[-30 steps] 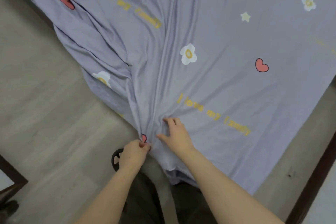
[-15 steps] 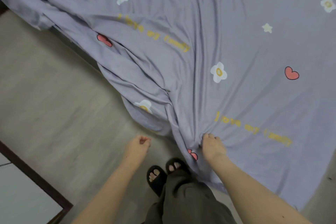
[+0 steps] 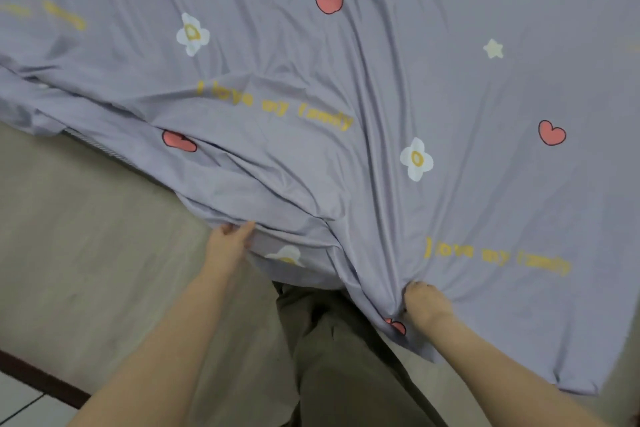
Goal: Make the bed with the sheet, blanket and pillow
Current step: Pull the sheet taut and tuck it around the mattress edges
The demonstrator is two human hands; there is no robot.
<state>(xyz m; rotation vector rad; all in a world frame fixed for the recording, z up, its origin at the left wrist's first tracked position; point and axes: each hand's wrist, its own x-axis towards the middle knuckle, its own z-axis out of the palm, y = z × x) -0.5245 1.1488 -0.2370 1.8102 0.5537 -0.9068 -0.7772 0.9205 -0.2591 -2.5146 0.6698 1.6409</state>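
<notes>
So the lavender sheet point(image 3: 381, 80) with hearts and flowers is spread over the bed, pretty wrinkled, its near edge drooping toward the grey floor point(image 3: 86, 236). Right hand point(image 3: 424, 305) is clenched on a bunched-up fold near the edge, left hand point(image 3: 228, 243) pinches the hanging hem further left.

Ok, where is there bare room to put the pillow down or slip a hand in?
The sheet lies flat and bare between the far red heart and the star. It bunches into folds between the left hand and right hand. The floor left of the left hand is free.
</notes>
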